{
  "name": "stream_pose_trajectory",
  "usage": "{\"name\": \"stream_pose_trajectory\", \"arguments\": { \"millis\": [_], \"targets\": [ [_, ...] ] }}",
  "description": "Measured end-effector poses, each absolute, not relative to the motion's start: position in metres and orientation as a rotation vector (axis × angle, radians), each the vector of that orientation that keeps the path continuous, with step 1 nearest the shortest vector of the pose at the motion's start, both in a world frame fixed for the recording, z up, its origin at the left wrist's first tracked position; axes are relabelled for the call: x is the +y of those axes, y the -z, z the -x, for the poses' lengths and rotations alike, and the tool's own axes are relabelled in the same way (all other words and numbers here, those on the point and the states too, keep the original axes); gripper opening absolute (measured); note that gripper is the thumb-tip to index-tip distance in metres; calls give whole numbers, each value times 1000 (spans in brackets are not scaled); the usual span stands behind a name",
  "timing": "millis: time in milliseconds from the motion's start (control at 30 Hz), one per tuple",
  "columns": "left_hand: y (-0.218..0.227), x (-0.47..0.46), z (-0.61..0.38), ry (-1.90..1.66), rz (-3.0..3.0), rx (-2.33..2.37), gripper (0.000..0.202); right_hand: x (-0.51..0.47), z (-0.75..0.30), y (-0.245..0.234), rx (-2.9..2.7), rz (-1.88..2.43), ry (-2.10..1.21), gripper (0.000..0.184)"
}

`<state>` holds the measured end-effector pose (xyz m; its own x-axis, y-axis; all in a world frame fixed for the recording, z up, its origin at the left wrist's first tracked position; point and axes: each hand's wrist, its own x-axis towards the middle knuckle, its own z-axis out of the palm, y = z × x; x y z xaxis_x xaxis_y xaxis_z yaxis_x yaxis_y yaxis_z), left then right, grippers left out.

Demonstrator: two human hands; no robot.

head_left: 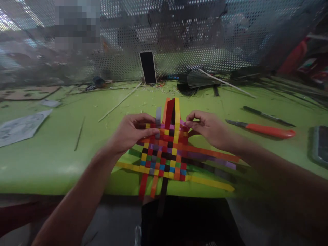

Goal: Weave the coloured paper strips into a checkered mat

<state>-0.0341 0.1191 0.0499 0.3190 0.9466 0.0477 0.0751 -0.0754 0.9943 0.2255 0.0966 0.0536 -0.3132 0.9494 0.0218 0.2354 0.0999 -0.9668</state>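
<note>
In the head view a mat woven from coloured strips (165, 155) lies at the table's front, its loose ends sticking out on all sides. My left hand (134, 130) is closed in a pinch at the mat's upper left edge, beside a raised grey strip (158, 116). At the upper right edge, my right hand (205, 126) pinches the end of a pink strip (182, 123). Red, orange, black and yellow strips (177, 112) stand up between the hands. Long orange (212, 152) and yellow strip ends (210, 182) trail to the right, under my right forearm.
On the green table (84, 136), an orange-handled knife (269, 131) and a thin dark tool (269, 116) lie right. A phone (148, 67) leans at the back against a perforated metal screen (192, 37). Printed paper (23, 128) lies left; a grey device (320, 145) sits far right.
</note>
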Motion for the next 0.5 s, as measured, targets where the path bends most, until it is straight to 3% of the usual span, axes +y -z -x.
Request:
{"name": "stream_pose_trajectory", "arguments": {
  "millis": [167, 500],
  "targets": [
    [-49, 119, 33, -969, -1455, 1001, 25, 96, -221, -54, -1579, 1228, -1277, 14],
    [-47, 120, 34, -970, -1435, 997, 29, 94, -220, -50, -1376, 1166, -1398, 22]
  ]
}}
